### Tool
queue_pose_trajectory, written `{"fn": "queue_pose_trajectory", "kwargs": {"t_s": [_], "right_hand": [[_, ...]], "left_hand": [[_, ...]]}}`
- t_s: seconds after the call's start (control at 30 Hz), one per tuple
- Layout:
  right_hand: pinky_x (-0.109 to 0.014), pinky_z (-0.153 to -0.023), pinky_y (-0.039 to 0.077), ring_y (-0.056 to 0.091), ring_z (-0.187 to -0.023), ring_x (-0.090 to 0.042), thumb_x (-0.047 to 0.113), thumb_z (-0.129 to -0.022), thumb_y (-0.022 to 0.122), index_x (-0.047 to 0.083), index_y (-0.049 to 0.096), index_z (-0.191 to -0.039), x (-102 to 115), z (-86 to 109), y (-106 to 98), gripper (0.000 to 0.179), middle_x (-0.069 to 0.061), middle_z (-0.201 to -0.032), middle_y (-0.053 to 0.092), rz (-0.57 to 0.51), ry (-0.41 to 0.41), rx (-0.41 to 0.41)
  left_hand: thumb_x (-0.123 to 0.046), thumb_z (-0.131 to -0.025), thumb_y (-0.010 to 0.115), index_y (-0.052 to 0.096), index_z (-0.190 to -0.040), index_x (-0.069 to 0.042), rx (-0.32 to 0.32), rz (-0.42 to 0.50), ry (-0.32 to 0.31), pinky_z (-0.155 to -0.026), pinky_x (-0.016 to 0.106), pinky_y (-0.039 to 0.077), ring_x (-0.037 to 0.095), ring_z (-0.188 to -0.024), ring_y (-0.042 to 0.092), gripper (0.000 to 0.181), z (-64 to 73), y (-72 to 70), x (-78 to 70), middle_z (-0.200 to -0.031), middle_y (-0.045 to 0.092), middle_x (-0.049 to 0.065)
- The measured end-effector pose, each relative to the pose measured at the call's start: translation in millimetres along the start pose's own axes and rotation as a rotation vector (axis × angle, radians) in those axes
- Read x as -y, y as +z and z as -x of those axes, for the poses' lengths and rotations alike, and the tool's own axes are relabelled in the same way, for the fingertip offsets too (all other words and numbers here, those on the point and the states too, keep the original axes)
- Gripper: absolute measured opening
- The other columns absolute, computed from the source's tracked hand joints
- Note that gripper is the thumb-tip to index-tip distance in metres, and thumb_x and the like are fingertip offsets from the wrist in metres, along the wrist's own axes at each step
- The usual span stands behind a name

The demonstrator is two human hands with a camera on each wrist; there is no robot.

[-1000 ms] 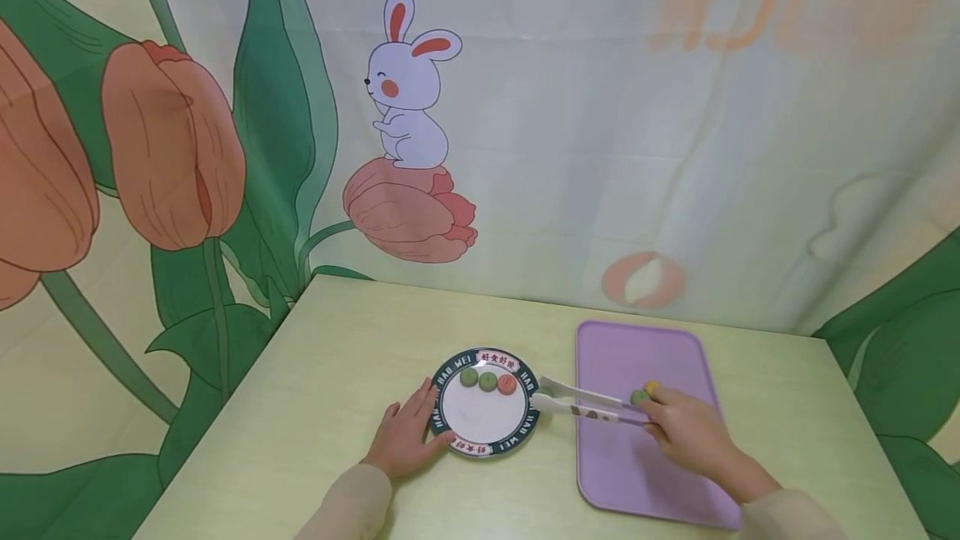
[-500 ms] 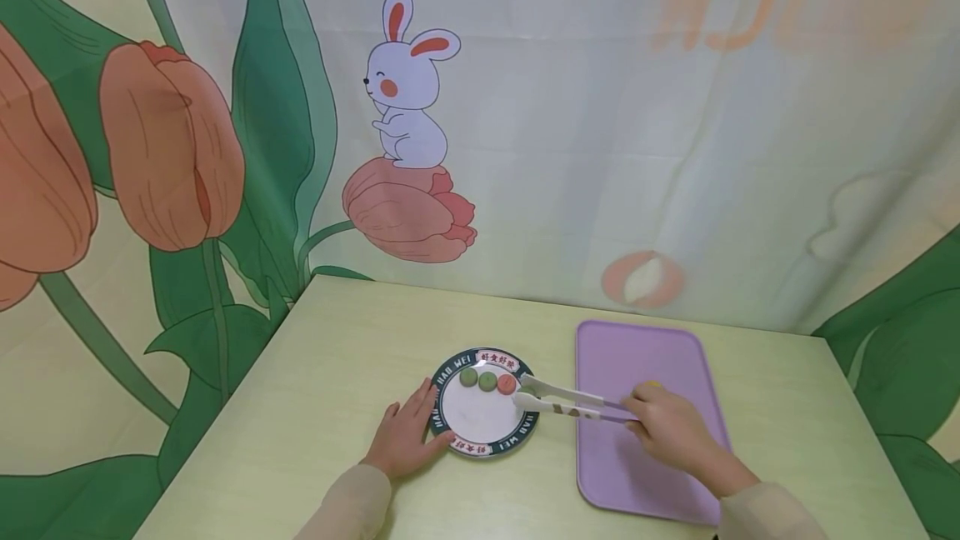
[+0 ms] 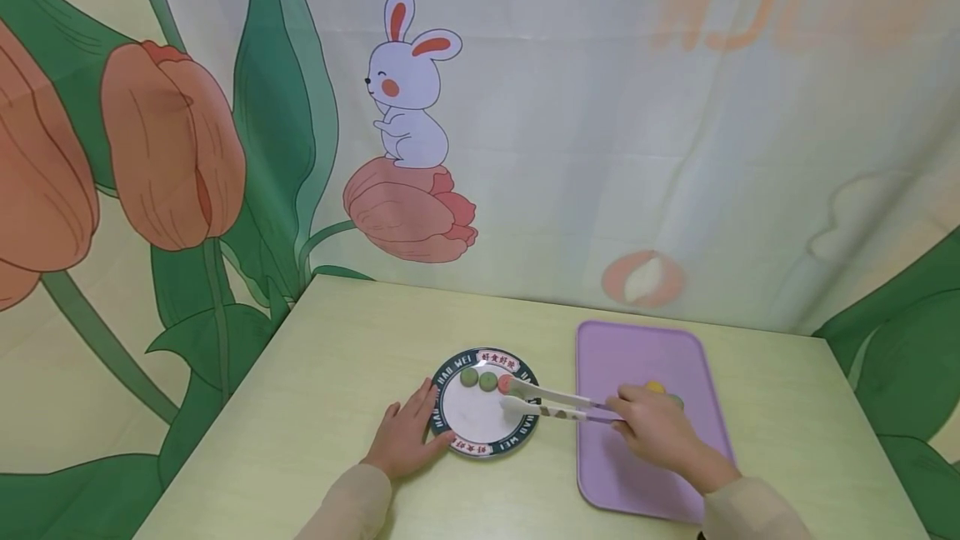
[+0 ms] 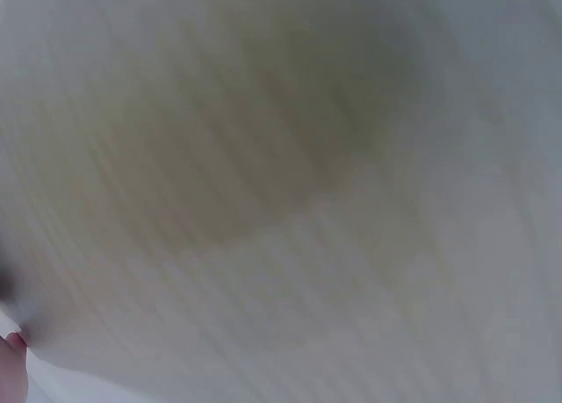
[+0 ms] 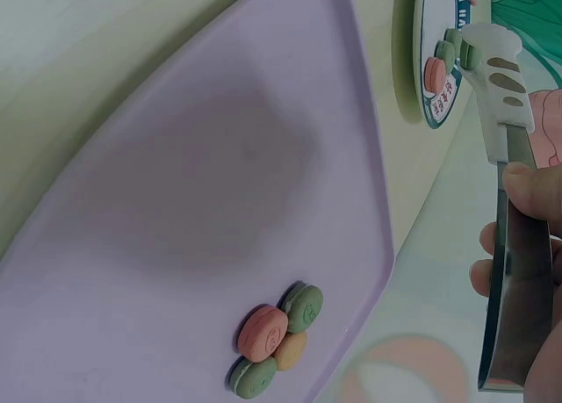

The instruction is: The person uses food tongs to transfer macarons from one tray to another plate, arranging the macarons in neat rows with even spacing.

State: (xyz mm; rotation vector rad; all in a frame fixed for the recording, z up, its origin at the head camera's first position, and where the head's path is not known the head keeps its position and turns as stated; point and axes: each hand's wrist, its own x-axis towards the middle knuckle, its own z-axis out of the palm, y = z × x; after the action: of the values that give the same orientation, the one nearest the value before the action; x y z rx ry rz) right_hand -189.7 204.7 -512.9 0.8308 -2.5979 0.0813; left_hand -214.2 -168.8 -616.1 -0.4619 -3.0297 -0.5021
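Note:
My right hand (image 3: pixel 656 433) grips a pair of tongs (image 3: pixel 558 394) with white, spotted tips and metal arms. In the right wrist view a green macaron (image 5: pixel 471 57) sits between the tips, above the plate. The plate (image 3: pixel 474 450) is white with a dark lettered rim. Two green macarons (image 3: pixel 478 379) and a pink macaron (image 3: pixel 505 382), partly covered by the tongs, lie along its far side. My left hand (image 3: pixel 406 433) rests at the plate's left rim, fingers extended and thumb on the rim's lower left. The left wrist view is mostly blurred by pale cloth.
On the right, a purple tray (image 3: pixel 637 348) lies on the table (image 3: pixel 360 323). It bears a pink macaron (image 5: pixel 262 334), a yellow macaron (image 5: pixel 291 351) and two green macarons (image 5: pixel 303 308), bunched together. A printed curtain (image 3: pixel 540 148) hangs behind the table's far edge.
My right hand has moved left with the tongs, carrying the green macaron from beside the plate's right rim to over the plate. The left hand and plate have not moved.

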Motion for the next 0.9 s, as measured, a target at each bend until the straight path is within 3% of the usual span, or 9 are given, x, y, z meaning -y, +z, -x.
{"fn": "queue_pose_trajectory", "kwargs": {"t_s": [0.73, 0.9], "right_hand": [[-0.016, -0.045, 0.028, 0.036, -0.056, -0.006, 0.017, -0.071, 0.069, 0.016, 0.065, -0.086, 13.8, -20.1, 13.2, 0.015, 0.009, -0.067, 0.042, -0.102, -0.007, 0.073], [-0.017, -0.044, 0.028, 0.036, -0.055, -0.007, 0.015, -0.069, 0.07, 0.014, 0.066, -0.086, 19.0, -24.7, 16.7, 0.018, 0.007, -0.066, 0.042, -0.105, -0.001, 0.067]], "left_hand": [[-0.063, -0.08, 0.042, 0.025, -0.14, -0.011, -0.008, -0.002, 0.006, -0.104, 0.051, 0.023, 0.022, -0.132, 0.028, 0.081, 0.6, 1.1, 1.3, -0.148, 0.02, 0.004], [-0.062, -0.08, 0.043, 0.026, -0.14, -0.01, -0.004, -0.001, 0.003, -0.104, 0.051, 0.022, 0.022, -0.132, 0.028, 0.081, 0.4, 1.0, 0.8, -0.148, 0.019, 0.004]]}}
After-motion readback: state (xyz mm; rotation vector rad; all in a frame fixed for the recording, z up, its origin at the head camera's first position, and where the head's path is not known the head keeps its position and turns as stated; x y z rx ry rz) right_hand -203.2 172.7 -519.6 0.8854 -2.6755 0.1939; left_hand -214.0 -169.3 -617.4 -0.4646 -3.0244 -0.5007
